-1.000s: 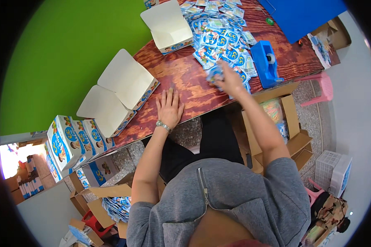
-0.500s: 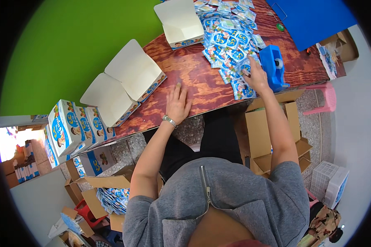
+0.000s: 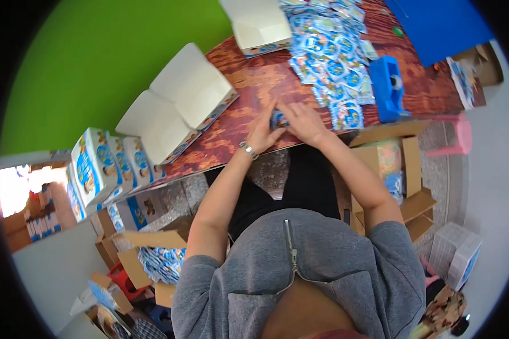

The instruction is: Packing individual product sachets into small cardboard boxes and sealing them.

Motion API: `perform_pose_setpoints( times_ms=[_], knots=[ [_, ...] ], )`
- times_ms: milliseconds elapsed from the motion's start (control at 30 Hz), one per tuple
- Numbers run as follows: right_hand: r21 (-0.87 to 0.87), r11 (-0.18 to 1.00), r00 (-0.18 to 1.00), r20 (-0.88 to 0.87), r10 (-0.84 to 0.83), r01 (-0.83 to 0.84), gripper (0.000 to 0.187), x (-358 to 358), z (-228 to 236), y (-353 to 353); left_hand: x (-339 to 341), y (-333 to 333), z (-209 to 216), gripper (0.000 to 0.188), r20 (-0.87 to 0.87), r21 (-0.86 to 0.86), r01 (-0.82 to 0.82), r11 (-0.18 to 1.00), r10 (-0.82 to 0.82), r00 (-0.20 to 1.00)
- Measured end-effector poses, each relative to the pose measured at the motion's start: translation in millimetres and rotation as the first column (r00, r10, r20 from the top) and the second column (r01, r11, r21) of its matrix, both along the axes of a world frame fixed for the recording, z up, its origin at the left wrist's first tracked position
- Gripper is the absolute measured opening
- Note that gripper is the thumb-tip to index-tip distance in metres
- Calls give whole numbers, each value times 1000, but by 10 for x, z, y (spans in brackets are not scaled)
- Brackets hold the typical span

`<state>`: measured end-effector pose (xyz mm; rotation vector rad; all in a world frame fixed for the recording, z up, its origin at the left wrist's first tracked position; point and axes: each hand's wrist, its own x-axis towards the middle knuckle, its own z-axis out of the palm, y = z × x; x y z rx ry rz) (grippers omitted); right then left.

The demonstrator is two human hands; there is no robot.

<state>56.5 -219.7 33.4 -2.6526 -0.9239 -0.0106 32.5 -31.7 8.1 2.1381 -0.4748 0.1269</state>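
Observation:
Near the front edge of the table, my two hands meet over a small blue-and-white sachet (image 3: 278, 119). My left hand (image 3: 261, 131) has its fingers and thumb around the sachet's left side. From the right, my right hand (image 3: 306, 125) closes on the same sachet, covering much of it; whether more than one lies there I cannot tell. Just beyond my right hand spreads a pile of similar sachets (image 3: 336, 68). Two open white cartons (image 3: 195, 93) (image 3: 155, 127) stand side by side to the left, their lids raised.
Another open carton (image 3: 263, 34) stands at the back. A blue tape dispenser (image 3: 385, 90) sits right of the pile. Closed printed boxes (image 3: 96, 169) are stacked at the table's left end. Cardboard boxes (image 3: 418, 195) stand below the table on both sides; the left one holds sachets.
My right hand has come left from the pile to meet my left hand at the sachet. The left hand has risen from lying flat on the table. The whole view has shifted slightly.

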Motion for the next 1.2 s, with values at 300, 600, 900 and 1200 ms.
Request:
perform_pose_setpoints(
  times_ms=[300, 600, 900, 1200],
  knots=[
    [-49, 993, 989, -96, -109, 105, 51, 182, 234, -1541, -144, 64, 47, 45, 150, 30, 42, 999, -46, 988],
    [-329, 944, 989, -141, -43, -6, 56, 389, 300, -1508, -276, 177, -14, 32, 161, -19, -71, 997, 73, 984],
    [328, 889, 903, -388, -181, 319, 43, 1152, 349, -1259, -384, 145, -93, 34, 195, -50, -149, 988, 156, 968],
    [201, 441, 465, -601, -650, 875, 72, 2321, 382, -639, -390, 81, -103, 33, 213, -22, -174, 985, 175, 961]
  ],
)
